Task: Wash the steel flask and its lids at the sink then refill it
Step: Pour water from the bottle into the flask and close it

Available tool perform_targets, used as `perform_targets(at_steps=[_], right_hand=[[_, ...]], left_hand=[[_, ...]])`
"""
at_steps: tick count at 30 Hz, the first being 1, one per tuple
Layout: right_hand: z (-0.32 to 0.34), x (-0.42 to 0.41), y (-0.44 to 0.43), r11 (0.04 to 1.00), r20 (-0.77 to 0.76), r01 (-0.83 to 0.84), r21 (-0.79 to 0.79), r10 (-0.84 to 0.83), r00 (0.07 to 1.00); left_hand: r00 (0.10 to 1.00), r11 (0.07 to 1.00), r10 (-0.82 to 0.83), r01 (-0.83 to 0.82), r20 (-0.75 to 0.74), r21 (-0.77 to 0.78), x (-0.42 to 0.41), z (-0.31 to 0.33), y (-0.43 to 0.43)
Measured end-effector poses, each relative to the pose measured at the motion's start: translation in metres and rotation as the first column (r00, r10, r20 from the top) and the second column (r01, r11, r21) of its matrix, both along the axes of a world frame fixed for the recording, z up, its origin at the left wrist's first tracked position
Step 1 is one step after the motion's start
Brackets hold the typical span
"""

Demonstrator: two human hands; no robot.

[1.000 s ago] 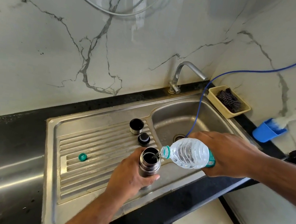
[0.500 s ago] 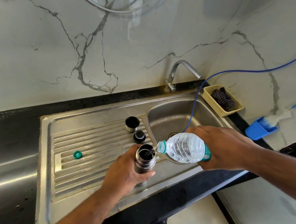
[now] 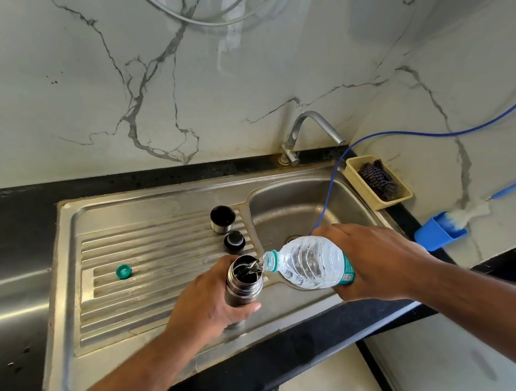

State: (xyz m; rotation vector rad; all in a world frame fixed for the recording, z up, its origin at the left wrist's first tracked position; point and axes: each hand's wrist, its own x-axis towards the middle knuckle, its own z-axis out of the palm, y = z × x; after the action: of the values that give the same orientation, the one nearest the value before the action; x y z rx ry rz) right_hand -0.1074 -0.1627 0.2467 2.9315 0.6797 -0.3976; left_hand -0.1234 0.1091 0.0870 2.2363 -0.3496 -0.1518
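Note:
My left hand (image 3: 211, 304) grips the dark steel flask (image 3: 243, 283), which stands upright and uncapped on the ribbed drainboard (image 3: 136, 265). My right hand (image 3: 379, 263) holds a clear plastic water bottle (image 3: 307, 261) tilted on its side, its neck at the flask's mouth. Water runs from the bottle into the flask. The steel cup lid (image 3: 222, 219) stands mouth up behind the flask, and the black stopper lid (image 3: 234, 241) sits next to it. The bottle's green cap (image 3: 123, 272) lies on the drainboard to the left.
The sink basin (image 3: 300, 205) lies behind the bottle, with a steel tap (image 3: 307, 130) above and a thin blue hose (image 3: 333, 183) hanging into it. A yellow basket (image 3: 377, 181) with a dark scrubber and a blue holder (image 3: 439, 231) with a brush stand at the right.
The bottle stays tilted at the flask's mouth and water keeps pouring. Both hands keep their grips; only the camera view has shifted a little.

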Motion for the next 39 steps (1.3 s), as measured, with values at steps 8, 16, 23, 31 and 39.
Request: perform_targets(at_steps=[8, 16, 23, 31, 39], right_hand=[[0.000, 0.003, 0.001, 1.000, 0.006, -0.010, 0.019, 0.010, 1.000], [0.000, 0.006, 0.000, 1.000, 0.012, -0.018, 0.017, 0.017, 1.000], [0.003, 0.009, 0.000, 1.000, 0.024, -0.017, 0.005, 0.017, 1.000], [0.005, 0.010, -0.002, 1.000, 0.028, -0.008, -0.006, 0.009, 1.000], [0.002, 0.010, -0.002, 1.000, 0.011, 0.003, 0.013, -0.003, 1.000]], left_hand=[[1.000, 1.000, 0.000, 0.000, 0.001, 0.009, 0.003, -0.004, 0.001], [1.000, 1.000, -0.010, 0.010, -0.004, 0.025, 0.003, -0.003, 0.001], [1.000, 0.999, -0.014, 0.015, -0.013, 0.037, 0.004, -0.002, 0.001], [1.000, 0.999, -0.005, 0.006, -0.020, 0.042, 0.001, 0.000, 0.001], [0.999, 0.999, -0.012, 0.013, -0.032, 0.041, 0.001, 0.003, 0.002]])
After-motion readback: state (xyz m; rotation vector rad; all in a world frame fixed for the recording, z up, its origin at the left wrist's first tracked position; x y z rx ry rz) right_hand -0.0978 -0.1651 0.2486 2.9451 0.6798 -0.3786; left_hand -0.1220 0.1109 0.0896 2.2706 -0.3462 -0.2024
